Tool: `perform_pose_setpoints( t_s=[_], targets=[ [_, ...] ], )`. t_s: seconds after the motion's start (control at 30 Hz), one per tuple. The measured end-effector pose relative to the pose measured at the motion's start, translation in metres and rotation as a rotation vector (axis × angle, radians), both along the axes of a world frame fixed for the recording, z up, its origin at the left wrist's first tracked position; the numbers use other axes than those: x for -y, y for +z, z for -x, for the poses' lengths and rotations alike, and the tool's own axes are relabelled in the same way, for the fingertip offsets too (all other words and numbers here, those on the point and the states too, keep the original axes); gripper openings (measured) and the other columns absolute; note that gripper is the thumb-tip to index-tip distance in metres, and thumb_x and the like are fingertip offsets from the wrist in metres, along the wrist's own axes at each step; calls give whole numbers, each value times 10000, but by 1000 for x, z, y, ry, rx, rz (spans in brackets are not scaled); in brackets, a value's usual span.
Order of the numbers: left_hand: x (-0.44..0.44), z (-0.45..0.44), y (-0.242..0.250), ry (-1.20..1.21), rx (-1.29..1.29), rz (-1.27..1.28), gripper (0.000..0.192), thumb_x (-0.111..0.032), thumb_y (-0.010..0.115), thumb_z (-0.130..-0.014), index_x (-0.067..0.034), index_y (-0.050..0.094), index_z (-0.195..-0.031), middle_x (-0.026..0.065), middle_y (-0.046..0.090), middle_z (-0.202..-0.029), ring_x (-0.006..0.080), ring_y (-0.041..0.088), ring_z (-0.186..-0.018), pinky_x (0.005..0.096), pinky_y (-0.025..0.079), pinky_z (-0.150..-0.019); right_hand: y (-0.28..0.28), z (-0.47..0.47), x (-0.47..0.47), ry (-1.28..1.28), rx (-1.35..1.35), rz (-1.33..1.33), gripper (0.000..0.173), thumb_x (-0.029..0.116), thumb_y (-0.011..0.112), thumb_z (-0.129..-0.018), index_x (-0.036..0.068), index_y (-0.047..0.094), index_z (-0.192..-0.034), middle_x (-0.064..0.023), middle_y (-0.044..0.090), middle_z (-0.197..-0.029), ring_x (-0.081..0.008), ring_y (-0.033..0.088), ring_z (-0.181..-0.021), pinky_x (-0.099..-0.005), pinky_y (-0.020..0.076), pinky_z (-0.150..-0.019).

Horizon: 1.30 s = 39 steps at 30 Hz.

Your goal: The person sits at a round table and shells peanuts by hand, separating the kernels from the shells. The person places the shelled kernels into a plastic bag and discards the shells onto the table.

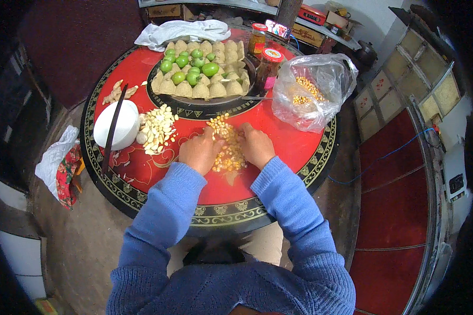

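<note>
Loose yellow corn kernels [229,154] lie in a pile on the red round table [185,189]. My left hand [199,152] touches the left side of the pile, and my right hand [257,144] is at its right side. Both hands have curled fingers; whether any kernels are between the fingertips is not clear. Left of the kernels is a heap of peeled garlic cloves [157,128], beside a white bowl [120,126] with a dark stick [114,126] across it. A clear plastic bag [313,110] with more kernels inside stands to the right.
Egg trays [205,90] hold green tomatoes [210,69] at the table's middle. Two lidded glass jars [269,65] [257,39] stand at their right. Ginger root [116,93] lies beyond the bowl, a white cloth [181,33] at the far edge. A phone [278,28] stands behind the jars.
</note>
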<state>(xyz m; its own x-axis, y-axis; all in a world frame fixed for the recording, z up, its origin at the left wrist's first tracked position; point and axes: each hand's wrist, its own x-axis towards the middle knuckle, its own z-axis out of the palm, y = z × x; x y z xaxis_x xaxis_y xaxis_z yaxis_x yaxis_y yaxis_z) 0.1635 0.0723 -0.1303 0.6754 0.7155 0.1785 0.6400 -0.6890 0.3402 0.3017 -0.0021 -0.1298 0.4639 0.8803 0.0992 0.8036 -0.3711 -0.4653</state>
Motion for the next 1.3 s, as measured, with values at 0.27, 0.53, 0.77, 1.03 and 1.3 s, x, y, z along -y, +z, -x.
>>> perform_pose_setpoints(
  t_s=[0.27,0.53,0.77,1.03,1.3],
  targets=[
    [3,-7,-12,-149,55,-71,180,-173,474,-772,-12,437,-842,174,574,-593,322,587,-556,427,463,-478,-2,2,0,72,75,-17,158,139,498,-750,30,490,-864,-195,587,-748,-354,580,-699,-447,455,-603],
    [0,-7,-14,-136,79,17,203,-202,472,-794,-8,436,-839,182,578,-607,333,590,-580,440,462,-496,-5,2,-1,60,104,-11,144,134,479,-759,25,490,-853,-194,589,-749,-352,582,-692,-444,456,-592],
    [5,-2,0,-37,90,-12,251,-267,535,-799,-31,449,-809,177,571,-618,335,573,-574,421,445,-487,-7,1,1,61,71,-63,178,188,499,-782,22,492,-847,-204,582,-717,-358,575,-678,-447,445,-585],
    [6,-2,-1,-81,14,-4,235,-234,541,-789,-20,445,-798,173,569,-604,328,575,-566,427,449,-490,-9,0,2,50,57,-70,216,234,501,-796,20,502,-821,-204,578,-706,-358,572,-675,-453,435,-587],
    [5,0,-2,-77,31,7,218,-229,534,-790,-30,447,-807,174,576,-634,326,579,-589,429,450,-508,-19,-18,-2,50,-499,-431,206,246,470,-864,56,465,-784,-18,465,-593,-136,408,-423,-254,360,-436]
  ],
)
